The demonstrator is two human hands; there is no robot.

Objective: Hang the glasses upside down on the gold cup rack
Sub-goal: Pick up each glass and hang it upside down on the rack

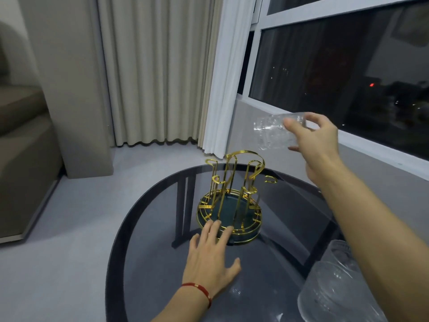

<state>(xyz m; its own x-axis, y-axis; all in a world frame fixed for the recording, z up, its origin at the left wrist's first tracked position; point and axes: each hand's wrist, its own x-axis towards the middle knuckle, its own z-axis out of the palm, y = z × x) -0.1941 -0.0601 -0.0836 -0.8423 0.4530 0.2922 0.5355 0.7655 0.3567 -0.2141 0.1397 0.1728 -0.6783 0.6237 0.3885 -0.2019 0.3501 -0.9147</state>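
Clear, faceted drinking glass (271,132), transparent with a ribbed or cut pattern catching pale highlights, held in the air above and to the right of the rack, in front of the grey sill wall. Tipped on its side, long axis running roughly left to right and slightly downward; which end is the mouth cannot be told for sure through the clear walls. Clasped at its right end by the right hand (318,140), grip closed around the glass, thumb on top, fingers curled beneath and behind. Below it, standing on the tabletop, a gold wire cup rack (232,196) with upright looped prongs rising from a round dark-teal base ringed in gold wire; prongs bare, nothing hung on them. At the near rim of that base, the left hand (213,254), fingers spread flat, fingertips touching the gold ring, grip wide and holding nothing, a red cord bracelet (199,292) at the wrist. Dark smoked-glass oval tabletop (148,228) beneath, black legs visible through it. At the lower right edge, more clear patterned glassware (343,289), partly cut off. Beyond, pale floor, beige curtains (157,70) and a dark window (348,77).
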